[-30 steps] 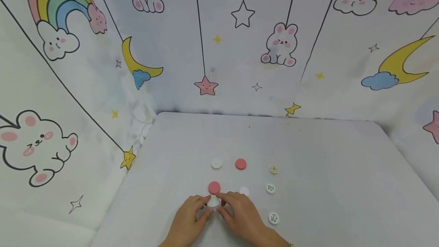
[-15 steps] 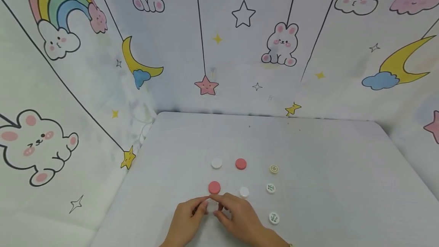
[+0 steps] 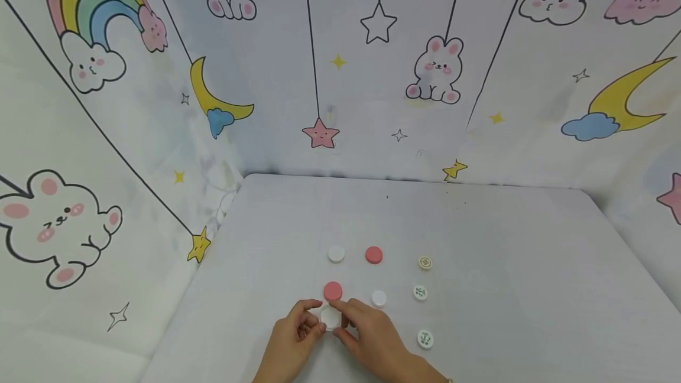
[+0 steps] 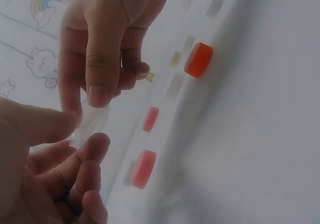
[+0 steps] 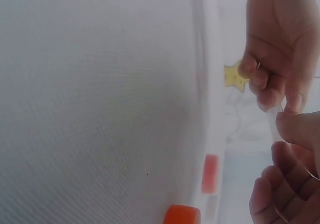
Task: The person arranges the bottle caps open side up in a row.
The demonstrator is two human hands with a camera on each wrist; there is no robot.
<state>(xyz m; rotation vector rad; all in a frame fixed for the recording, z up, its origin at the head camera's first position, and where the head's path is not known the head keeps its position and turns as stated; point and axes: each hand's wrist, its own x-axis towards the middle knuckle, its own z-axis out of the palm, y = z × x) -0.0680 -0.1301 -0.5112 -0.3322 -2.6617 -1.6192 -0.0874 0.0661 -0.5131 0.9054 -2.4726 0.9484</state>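
In the head view a small, round, translucent white piece with a raised rim (image 3: pixel 330 317) is between both hands over the table's near part. My left hand (image 3: pixel 289 336) pinches its left side, thumb at the near edge; the index finger stands lifted off. My right hand (image 3: pixel 372 333) grips its right side between thumb and index finger. The left wrist view shows the translucent piece (image 4: pixel 90 126) thin and pale between the fingertips. Just beyond the hands lies a red disc (image 3: pixel 333 291). A small white disc (image 3: pixel 379 298) lies beside the right hand's knuckles.
Farther back on the white table (image 3: pixel 521 265) lie another white disc (image 3: pixel 336 253) and a red disc (image 3: pixel 373 255). To the right is a column of patterned discs, one yellowish (image 3: pixel 425 263) and two with green marks (image 3: pixel 420 292). Cartoon-printed walls (image 3: pixel 372 75) surround the table.
The held piece has turned so its round, rimmed face shows. My left index finger, earlier at the piece's top, has lifted away. The discs on the table have stayed put.
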